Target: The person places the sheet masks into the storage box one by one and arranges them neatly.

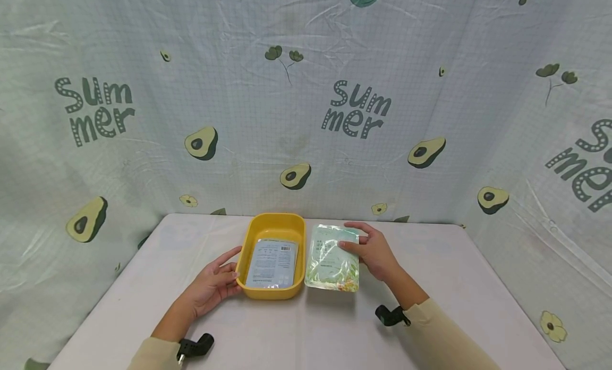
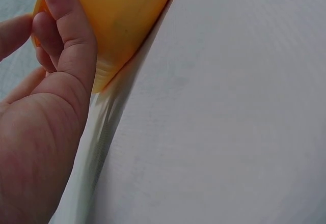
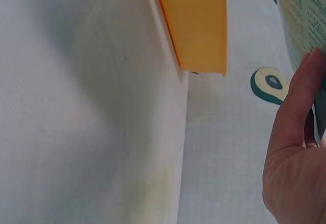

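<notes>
In the head view my right hand (image 1: 377, 253) pinches a green-and-white flat packet (image 1: 330, 269) by its right edge, thumb on its front. The packet, perhaps a face mask sachet, is held upright just right of a yellow plastic bin (image 1: 281, 218). The right wrist view shows the packet's printed back (image 3: 300, 20) and fingers behind it. My left hand (image 1: 215, 285) rests its fingertips against the bin's left outer wall, with the fingers loosely bent. Inside the bin lies a pale packet (image 1: 272, 263) with small print and a barcode facing up.
A white-covered table (image 1: 306, 338) carries the bin near its back edge. Behind and at both sides hangs a pale curtain (image 1: 239, 104) printed with avocados and lettering. Each wrist wears a small black camera device (image 1: 196, 347).
</notes>
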A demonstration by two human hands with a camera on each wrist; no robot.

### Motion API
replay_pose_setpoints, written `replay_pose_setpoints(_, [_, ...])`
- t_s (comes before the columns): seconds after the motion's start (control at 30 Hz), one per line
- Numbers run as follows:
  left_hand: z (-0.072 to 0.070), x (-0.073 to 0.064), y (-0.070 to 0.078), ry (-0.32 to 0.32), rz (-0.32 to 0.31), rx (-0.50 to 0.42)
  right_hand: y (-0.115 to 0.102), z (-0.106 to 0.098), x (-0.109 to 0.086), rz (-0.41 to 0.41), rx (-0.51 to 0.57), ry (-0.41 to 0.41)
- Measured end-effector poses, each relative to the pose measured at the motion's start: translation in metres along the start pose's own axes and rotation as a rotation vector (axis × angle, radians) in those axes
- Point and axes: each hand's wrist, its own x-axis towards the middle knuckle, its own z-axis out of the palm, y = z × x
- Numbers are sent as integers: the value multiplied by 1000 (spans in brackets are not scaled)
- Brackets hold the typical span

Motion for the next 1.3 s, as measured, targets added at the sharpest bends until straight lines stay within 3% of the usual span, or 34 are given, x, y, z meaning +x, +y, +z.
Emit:
replay_pose_setpoints(0.47, [1,-1,2,3,-10,-1,-15,13,6,31,20,7])
replay_pose_setpoints(1.3, [2,-1,2,-4,-11,-2,-13,55,32,25,58,2])
